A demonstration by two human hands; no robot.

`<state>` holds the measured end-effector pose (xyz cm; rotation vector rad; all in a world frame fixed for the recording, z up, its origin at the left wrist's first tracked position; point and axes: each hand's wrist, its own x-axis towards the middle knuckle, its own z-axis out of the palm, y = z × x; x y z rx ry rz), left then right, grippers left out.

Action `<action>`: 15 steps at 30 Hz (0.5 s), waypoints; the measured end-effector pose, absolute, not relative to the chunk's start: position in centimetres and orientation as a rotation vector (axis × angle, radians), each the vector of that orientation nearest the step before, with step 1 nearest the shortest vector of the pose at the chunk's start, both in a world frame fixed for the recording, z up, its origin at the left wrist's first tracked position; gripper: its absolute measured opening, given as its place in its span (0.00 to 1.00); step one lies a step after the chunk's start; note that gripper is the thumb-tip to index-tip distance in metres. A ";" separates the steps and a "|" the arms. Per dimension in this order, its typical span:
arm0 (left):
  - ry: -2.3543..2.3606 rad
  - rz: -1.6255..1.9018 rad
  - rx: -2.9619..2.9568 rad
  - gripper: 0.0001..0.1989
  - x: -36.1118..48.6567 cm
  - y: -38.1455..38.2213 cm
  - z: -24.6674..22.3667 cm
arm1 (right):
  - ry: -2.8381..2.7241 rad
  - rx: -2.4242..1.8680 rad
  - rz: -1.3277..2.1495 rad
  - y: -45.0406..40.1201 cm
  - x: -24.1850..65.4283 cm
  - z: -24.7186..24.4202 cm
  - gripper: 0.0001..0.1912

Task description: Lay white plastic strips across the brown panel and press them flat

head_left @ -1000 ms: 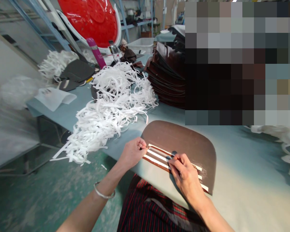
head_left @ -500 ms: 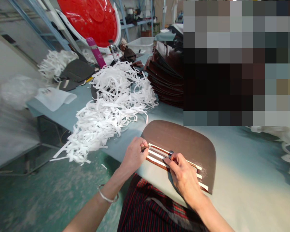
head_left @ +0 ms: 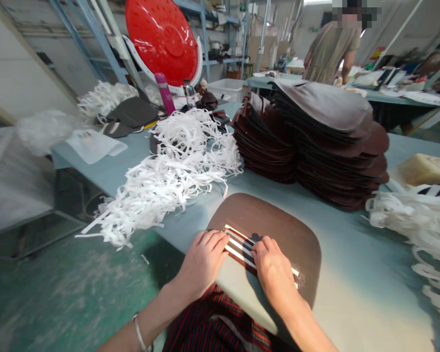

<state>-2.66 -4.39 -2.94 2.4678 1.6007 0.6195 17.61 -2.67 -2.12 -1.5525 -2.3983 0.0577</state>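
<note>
A flat brown panel [head_left: 267, 215] with rounded corners lies on the table near its front edge. Along the panel's near side runs a narrow brown piece with white tape strips [head_left: 238, 248] across its length. My left hand [head_left: 204, 256] is closed at the left end of that piece, fingers together and bent over it. Around its middle, my right hand [head_left: 275, 266] is closed with fingertips down on the strips. The thumbs and the undersides of both hands are mostly hidden, as is part of the taped piece beneath the right hand.
A tangled heap of white paper strips [head_left: 176, 171] covers the table's left. Tall stacks of dark brown panels [head_left: 337, 142] stand behind. More white strips [head_left: 432, 239] and a yellowish roll [head_left: 425, 168] lie right. Another person [head_left: 330, 51] stands at a far table.
The view has shifted, showing more of the stacks and the room. My left hand's pinch has become bent fingers laid over the taped piece's end. My right hand stays around the middle, fingers more tucked.
</note>
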 end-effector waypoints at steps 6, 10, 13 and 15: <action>1.557 0.917 2.215 0.09 -3.1 -3.5 -3.7 | -2.555 -1.631 -0.175 -2.0 17.0 -1.3 0.05; 1.454 0.996 2.114 0.09 -3.7 -3.8 -3.5 | -2.478 -1.743 0.070 -2.3 16.4 -0.7 0.02; 1.442 1.028 2.094 0.08 -3.9 -3.7 -3.5 | -2.455 -1.808 0.118 -2.3 15.0 -0.3 0.05; 1.447 1.040 2.101 0.07 -3.9 -3.6 -3.6 | -2.446 -1.845 0.112 -2.2 14.0 -0.1 0.06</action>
